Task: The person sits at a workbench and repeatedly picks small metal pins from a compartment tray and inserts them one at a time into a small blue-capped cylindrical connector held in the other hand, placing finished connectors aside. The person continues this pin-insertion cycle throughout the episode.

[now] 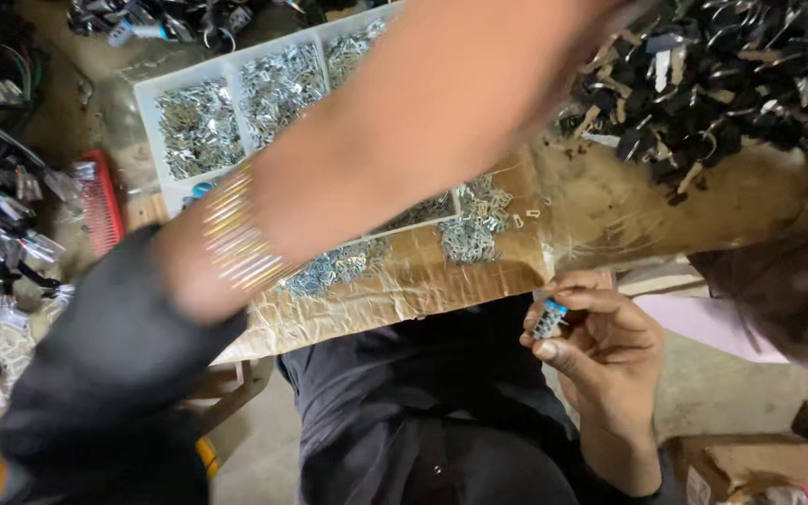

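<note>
Fingers of the right hand [600, 346] are pinched on a small grey connector with a blue end [549, 319], near right of the tabletop [404, 290]. The blurred left arm's grip cannot be told.

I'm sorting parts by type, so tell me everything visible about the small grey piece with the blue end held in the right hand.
The small grey plastic connector with a blue end looks blocky, with a ribbed or slotted grey body and a light blue cap at its top. It stands roughly upright, pinched between the thumb and fingertips of the right hand, in front of the person's dark clothing, below the edge of the brown paper-covered board. Finer detail is too small to tell.
</note>
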